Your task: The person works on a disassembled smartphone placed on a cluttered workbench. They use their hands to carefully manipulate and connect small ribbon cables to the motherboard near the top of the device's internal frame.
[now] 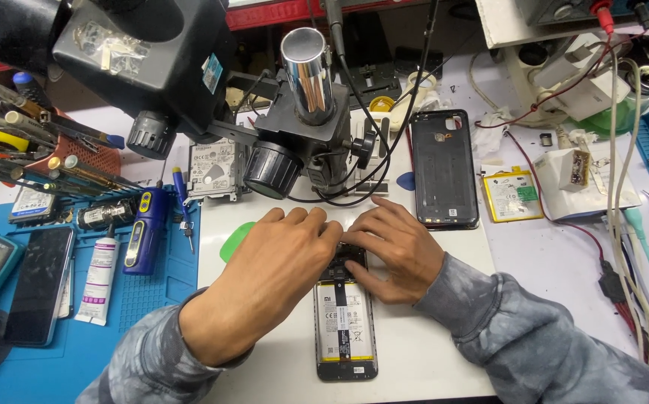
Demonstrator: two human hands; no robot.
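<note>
On the blue mat at nine o'clock lay a dark phone (38,284) and a glue tube (98,275), parked within reach. The left hand (268,277) pressed bunched fingers onto the opened phone (345,329) at centre, steadying it. The right hand (392,251) pinched narrowly at its top edge; what it gripped stayed hidden. At one o'clock rested the removed back cover (444,168).

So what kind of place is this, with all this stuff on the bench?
Most likely a phone repair bench. Both hands, left hand and right hand, rest on an opened phone with its battery showing, under a microscope. A removed back cover and a loose battery lie nearby.
</note>
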